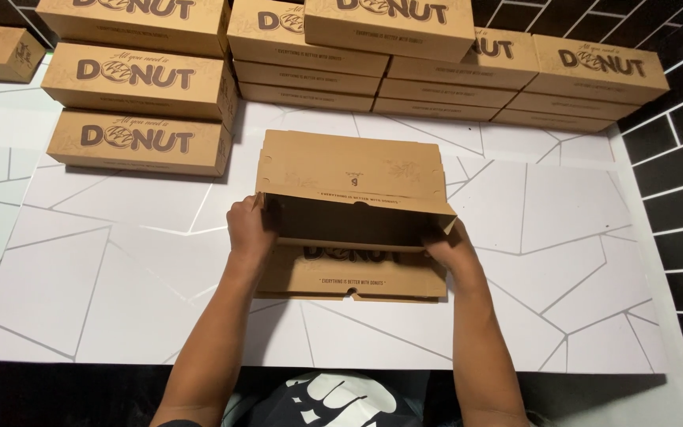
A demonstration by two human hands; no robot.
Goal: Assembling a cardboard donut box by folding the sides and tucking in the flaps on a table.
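Your left hand (248,229) and right hand (450,251) pinch the half-folded brown box (353,202), fingers closed on its end flaps; keep both corners square on the white table (104,269).

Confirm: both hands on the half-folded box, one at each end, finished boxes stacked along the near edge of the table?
Wrong on one point. Head view: the left hand and right hand do hold the half-folded box at its ends, but the finished boxes are stacked along the far edge of the table, not the near one.
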